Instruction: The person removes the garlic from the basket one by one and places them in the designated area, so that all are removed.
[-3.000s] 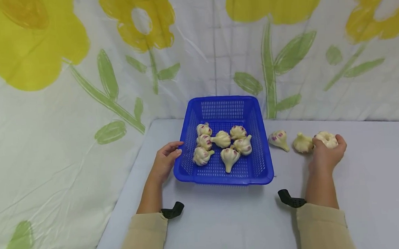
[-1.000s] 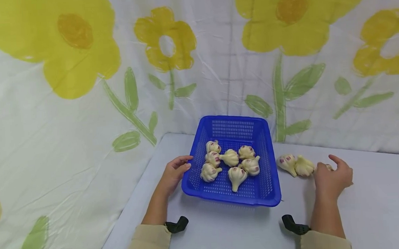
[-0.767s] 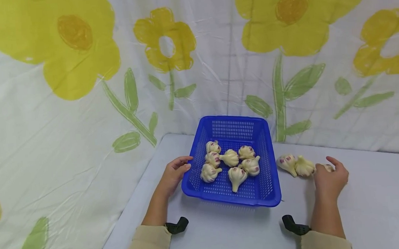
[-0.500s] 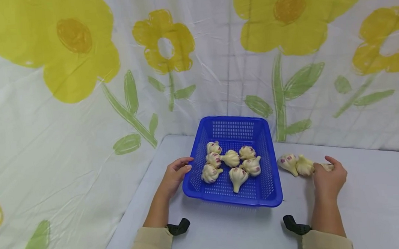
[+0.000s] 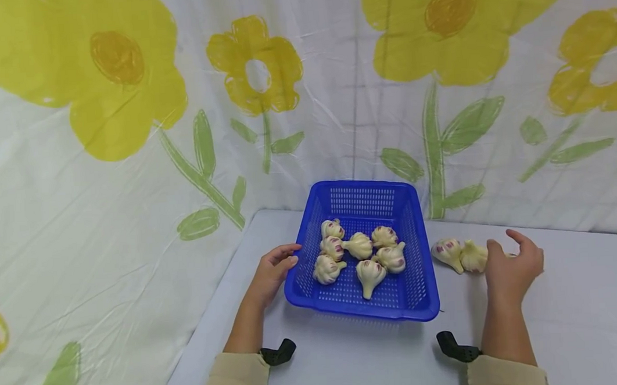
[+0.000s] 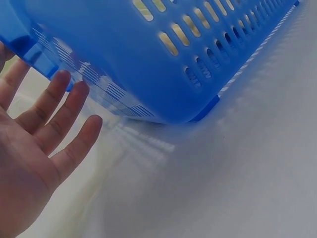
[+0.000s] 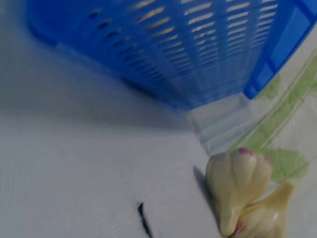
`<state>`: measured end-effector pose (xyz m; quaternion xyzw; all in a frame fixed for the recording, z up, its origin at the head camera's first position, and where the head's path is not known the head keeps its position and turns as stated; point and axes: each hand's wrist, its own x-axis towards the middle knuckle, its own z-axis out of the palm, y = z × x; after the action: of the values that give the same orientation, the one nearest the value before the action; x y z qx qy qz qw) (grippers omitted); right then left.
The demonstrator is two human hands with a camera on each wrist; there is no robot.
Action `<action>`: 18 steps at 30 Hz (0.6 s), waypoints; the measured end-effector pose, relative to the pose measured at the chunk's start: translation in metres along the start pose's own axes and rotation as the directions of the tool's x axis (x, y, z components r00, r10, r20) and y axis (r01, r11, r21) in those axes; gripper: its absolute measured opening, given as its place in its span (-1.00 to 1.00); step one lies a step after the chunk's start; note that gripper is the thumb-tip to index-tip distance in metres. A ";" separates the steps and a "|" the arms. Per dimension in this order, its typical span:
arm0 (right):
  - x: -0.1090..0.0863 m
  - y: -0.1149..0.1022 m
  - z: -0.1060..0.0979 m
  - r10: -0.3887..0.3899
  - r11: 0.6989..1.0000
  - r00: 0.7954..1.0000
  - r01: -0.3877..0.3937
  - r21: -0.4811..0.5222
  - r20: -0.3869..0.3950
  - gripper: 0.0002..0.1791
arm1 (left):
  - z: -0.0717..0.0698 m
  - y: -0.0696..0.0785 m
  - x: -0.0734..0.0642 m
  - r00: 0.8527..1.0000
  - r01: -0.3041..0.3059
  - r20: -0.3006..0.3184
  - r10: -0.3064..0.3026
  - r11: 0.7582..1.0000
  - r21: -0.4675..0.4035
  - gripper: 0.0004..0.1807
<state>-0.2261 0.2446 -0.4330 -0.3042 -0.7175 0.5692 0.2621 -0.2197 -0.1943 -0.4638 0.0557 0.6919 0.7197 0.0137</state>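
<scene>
A blue perforated plastic basket holds several garlic bulbs, cream with purplish marks. At its left side, my left hand has its fingertips right at the rim. In the left wrist view the fingers of that hand lie extended and spread along the basket's outer wall. To the right of the basket, one garlic bulb lies on the table against a second garlic bulb. My right hand is just right of these, thumb and fingers apart, largely hiding a third bulb behind it.
The white table runs back to a white cloth printed with yellow flowers. A small dark strand lies on the table near the basket. Each wrist wears a black camera mount.
My right hand has lowered its garlic bulb beside the two others, and its fingers have since spread wider. Those two bulbs now touch. The left hand stays at the basket; the head view has shifted.
</scene>
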 end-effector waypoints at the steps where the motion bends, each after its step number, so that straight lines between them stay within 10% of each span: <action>1: -0.001 -0.002 0.000 -0.004 1.000 1.000 0.004 0.007 0.009 -0.49 | 0.000 0.000 0.000 1.000 0.005 -0.001 -0.005 1.000 0.003 -0.56; 11: -0.027 -0.040 0.010 -0.130 0.990 0.961 0.110 0.093 0.243 -0.51 | 0.000 0.001 -0.001 1.000 0.022 -0.018 -0.021 1.000 0.004 -0.60; 18: -0.051 -0.047 0.027 -0.355 0.927 0.823 0.371 0.054 0.444 -0.44 | 0.000 0.000 0.000 1.000 0.018 -0.019 -0.018 1.000 -0.006 -0.59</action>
<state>-0.2173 0.1812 -0.3942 -0.0280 -0.8125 0.5508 0.1886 -0.2199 -0.1944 -0.4637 0.0426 0.6905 0.7220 0.0138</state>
